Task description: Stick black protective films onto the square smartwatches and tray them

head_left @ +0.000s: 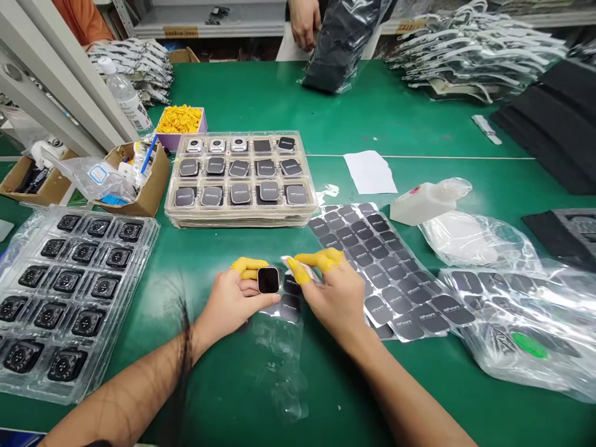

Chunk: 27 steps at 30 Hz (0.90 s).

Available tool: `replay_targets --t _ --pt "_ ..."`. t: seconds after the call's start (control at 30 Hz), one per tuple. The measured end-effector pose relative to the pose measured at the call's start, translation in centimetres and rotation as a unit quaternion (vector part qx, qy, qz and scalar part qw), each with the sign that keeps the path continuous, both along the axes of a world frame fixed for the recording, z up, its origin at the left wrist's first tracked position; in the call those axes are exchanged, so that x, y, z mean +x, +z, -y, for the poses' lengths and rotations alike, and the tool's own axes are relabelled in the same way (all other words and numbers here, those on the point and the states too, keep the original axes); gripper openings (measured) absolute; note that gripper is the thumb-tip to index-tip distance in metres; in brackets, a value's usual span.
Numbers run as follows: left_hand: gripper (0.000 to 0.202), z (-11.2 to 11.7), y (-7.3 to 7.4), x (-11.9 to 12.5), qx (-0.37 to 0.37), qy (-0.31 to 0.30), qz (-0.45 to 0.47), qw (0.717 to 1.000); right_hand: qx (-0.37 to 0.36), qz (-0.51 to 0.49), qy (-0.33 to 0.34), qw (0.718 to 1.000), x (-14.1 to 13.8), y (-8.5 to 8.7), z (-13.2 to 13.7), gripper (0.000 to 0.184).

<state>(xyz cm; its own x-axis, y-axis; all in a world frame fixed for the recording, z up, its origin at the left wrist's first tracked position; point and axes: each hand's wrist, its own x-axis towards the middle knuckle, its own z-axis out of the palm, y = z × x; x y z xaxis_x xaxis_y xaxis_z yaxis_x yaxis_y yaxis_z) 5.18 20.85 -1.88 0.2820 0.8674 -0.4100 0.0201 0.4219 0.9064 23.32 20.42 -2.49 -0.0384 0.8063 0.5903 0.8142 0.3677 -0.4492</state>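
My left hand [242, 290], with yellow finger cots on some fingers, grips a smartwatch body [269, 280] by its edges, dark screen facing up. Just to its right, my right hand [328, 282], also in yellow finger cots, pinches a small white wipe [291, 259]; whether it is paper or cloth I cannot tell. The wipe and the watch are apart. Below both hands lies a clear film strip [279, 347] with a few black labelled stickers [290, 307] at its upper end, partly covered by the hands.
A clear tray [168, 208] of watch bodies, most covered with black stickers, stands ahead. Another tray [146, 261] of black watch bodies lies left. Sticker sheets [391, 273], a white bottle [414, 203] and plastic bags [512, 335] lie right. Across the table, a person's hand [305, 22] shows beside a black bundle.
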Motion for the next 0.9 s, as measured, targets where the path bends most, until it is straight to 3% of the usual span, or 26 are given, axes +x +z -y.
replay_targets --t 0.13,0.3,0.33,0.4,0.47,0.6,0.67,0.77,0.83,0.9 --pt "0.050 0.1 0.0 0.0 0.042 -0.010 -0.019 0.999 -0.011 -0.005 0.088 0.996 -0.3 -0.2 0.1 0.009" --pt "0.056 0.2 0.0 0.1 0.011 0.002 -0.017 1.000 -0.049 -0.006 -0.071 0.996 0.5 0.1 -0.3 0.016" --pt "0.056 0.2 -0.1 0.1 0.013 0.002 -0.022 1.000 -0.036 -0.018 -0.065 0.997 0.4 0.2 -0.1 0.014" --pt "0.053 0.2 -0.2 0.1 0.034 0.000 -0.030 0.999 -0.017 -0.032 0.007 0.999 0.0 0.2 0.3 0.009" --pt "0.051 0.3 -0.3 0.1 0.051 -0.003 -0.029 0.998 -0.034 -0.015 0.055 0.998 -0.3 -0.1 0.4 0.009" --pt "0.057 0.2 0.0 -0.1 0.027 0.000 -0.026 0.999 -0.111 0.087 -0.062 0.988 1.4 -0.1 0.0 0.018" --pt "0.061 0.0 0.1 -0.1 0.020 0.014 -0.014 1.000 -0.087 0.111 -0.074 0.987 2.7 0.1 0.9 0.025" --pt "0.060 -0.1 0.4 0.2 0.030 0.045 0.009 0.999 -0.063 0.070 0.003 0.996 3.4 -0.2 3.8 0.039" --pt "0.057 0.0 0.7 0.3 0.041 0.059 0.008 0.997 -0.092 0.062 0.052 0.992 3.1 -0.9 5.3 0.045" --pt "0.053 0.2 1.3 0.3 0.052 0.061 -0.012 0.997 -0.131 0.068 0.058 0.987 2.9 -1.5 5.8 0.048"
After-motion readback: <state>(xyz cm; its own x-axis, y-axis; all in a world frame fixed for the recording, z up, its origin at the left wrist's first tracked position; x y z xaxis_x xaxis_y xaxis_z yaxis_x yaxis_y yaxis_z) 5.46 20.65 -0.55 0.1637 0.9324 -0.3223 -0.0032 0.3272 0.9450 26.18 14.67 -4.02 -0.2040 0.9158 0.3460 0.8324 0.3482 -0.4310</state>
